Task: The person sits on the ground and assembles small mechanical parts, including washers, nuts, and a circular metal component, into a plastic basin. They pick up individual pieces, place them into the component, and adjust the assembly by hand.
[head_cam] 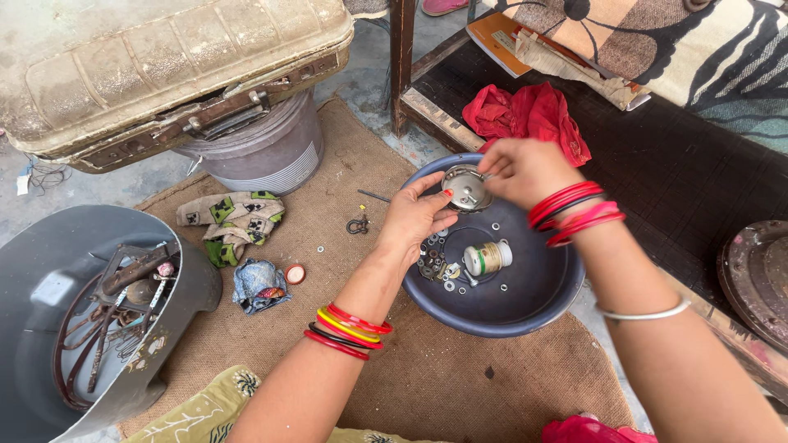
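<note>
Both hands are together over the far rim of the blue bowl (525,316). The left hand (414,217) cups the near edge of a round metal disc (466,187), fingers curled beneath it. The right hand (525,168) pinches the disc's far edge from above, so each hand grips one side. Under the hands, inside the bowl, lie a small cylinder part (486,258) and scattered washers (447,283). Left of the left hand, on the burlap mat (460,385), sit a patterned rag (234,221) and a small cap (295,274). Beyond the right hand lies a red cloth (525,115). Far left stands a grey housing (57,320), with a worn suitcase (156,66) behind it.
</note>
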